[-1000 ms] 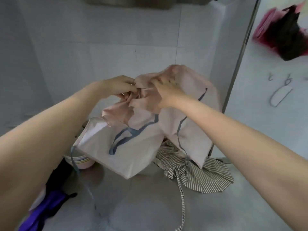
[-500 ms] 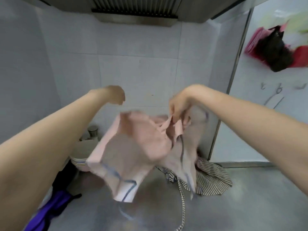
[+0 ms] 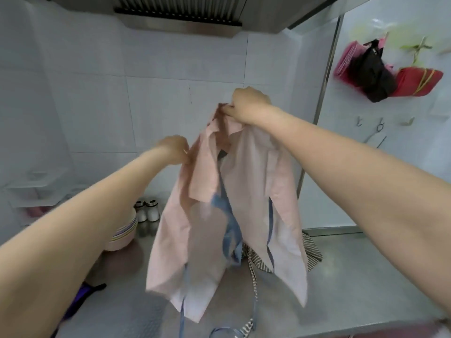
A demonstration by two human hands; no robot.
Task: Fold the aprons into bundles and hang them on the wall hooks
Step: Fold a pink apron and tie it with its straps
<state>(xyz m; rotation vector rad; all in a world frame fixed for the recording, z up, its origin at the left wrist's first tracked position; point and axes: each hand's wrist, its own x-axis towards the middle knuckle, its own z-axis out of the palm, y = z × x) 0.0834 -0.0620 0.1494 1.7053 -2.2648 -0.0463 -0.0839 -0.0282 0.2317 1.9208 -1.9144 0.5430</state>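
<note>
Above the grey stainless-steel tabletop [image 3: 353, 276] you hold the pale pink cotton apron with blue straps [image 3: 229, 211] up in the air, its lower edge hanging clear of the steel and its blue ties trailing down. Behind that apron, a brown-and-white striped apron [image 3: 313, 252] lies crumpled on the tabletop, one striped tie running forward under the pink cloth. Up and to the right of the pink apron, folded red, black and pink cloth bundles [image 3: 380, 71] hang on the white wall, with bare metal wall hooks [image 3: 379, 124] below them. Left of the pink apron, a stack of pastel bowls [image 3: 124, 230] sits beside two small white shakers [image 3: 147, 211]. Your right hand [image 3: 249, 106] is closed, pinching the apron's top edge at its highest point. Your left hand [image 3: 174, 148] sits lower, fingers closed on the cloth's left edge.
</note>
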